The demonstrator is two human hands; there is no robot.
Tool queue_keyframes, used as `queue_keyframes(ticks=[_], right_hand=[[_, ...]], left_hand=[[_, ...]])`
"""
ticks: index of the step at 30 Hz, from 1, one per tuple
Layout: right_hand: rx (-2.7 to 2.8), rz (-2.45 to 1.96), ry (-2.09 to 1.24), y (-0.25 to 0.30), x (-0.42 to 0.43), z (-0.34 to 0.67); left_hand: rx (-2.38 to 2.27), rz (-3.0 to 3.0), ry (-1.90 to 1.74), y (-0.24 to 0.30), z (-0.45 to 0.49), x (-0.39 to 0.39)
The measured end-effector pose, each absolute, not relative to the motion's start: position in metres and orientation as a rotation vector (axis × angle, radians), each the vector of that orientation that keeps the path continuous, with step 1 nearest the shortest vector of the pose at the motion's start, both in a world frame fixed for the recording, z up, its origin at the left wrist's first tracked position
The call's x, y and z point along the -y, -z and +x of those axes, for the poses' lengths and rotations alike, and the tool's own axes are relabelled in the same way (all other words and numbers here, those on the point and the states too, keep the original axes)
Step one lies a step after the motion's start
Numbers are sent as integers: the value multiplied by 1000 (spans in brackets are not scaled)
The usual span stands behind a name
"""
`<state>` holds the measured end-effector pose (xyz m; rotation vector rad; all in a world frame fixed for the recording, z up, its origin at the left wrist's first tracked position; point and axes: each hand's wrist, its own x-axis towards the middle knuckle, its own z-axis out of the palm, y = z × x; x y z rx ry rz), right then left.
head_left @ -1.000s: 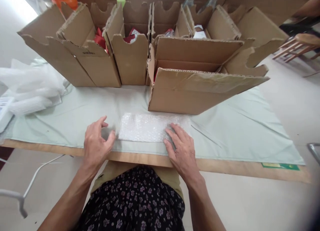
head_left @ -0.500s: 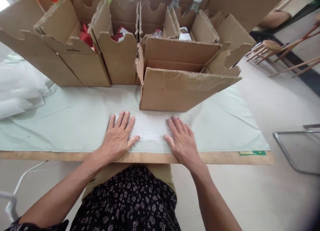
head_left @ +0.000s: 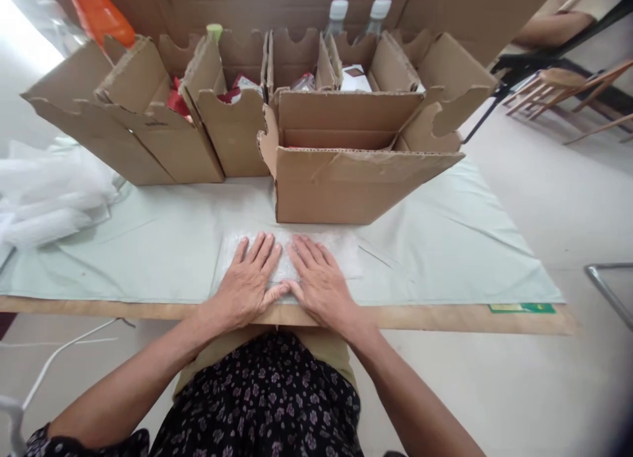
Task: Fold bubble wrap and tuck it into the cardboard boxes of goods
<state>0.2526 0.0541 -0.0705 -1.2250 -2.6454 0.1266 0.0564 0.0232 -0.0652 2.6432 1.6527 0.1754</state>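
A clear bubble wrap sheet [head_left: 341, 249] lies flat on the pale green cloth [head_left: 435, 259] near the table's front edge. My left hand [head_left: 250, 279] rests palm down on its left half, fingers stretched out. Beside it, my right hand [head_left: 319, 279] lies flat on the sheet too, and the two thumbs meet in the middle. Neither hand grips anything. Just beyond the fingertips stands an open cardboard box [head_left: 366, 186], with a bit of red showing inside it.
Behind is a row of cardboard bins [head_left: 240, 134] holding red and white items. Two capped bottles [head_left: 378, 18] and an orange object [head_left: 101, 12] rise at the back. Clear plastic packaging [head_left: 54, 193] is heaped at left. A wooden stool [head_left: 564, 81] stands on the floor at right.
My right hand has slid left across the bubble wrap until its thumb meets the left one. My left hand has shifted slightly right. The view has tilted a little.
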Motion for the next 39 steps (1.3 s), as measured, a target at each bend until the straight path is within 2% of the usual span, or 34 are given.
queue_keyframes(ticks=[5, 8, 11, 15, 20, 24, 27, 31, 37, 39], right_hand=[[2524, -1472, 35, 75, -36, 323], [2411, -1606, 127, 68, -24, 327], [2459, -1489, 115, 61, -19, 296], [2659, -1228, -14, 64, -21, 272], [2536, -1433, 65, 65, -20, 334], [2259, -1592, 113, 53, -29, 369], [2146, -1726, 128, 51, -47, 353], [2166, -1700, -69, 56, -63, 312], [1781, -1444, -469, 47, -32, 310], [1680, -1462, -587, 43, -22, 319]], left_hand=[[-1743, 2569, -160, 70, 47, -17], [-1725, 2581, -230, 63, 52, -14], [-1683, 2621, -320, 58, 62, -10], [-1649, 2597, -231, 61, 62, -3], [-1636, 2523, -259, 57, 27, 9], [-1983, 2360, -528, 50, -2, 4], [-2283, 2213, -510, 50, -6, -12], [-2285, 2114, -494, 51, 7, -27], [-2056, 1937, -1193, 37, 21, -9], [-1964, 1733, -1273, 36, 23, -2]])
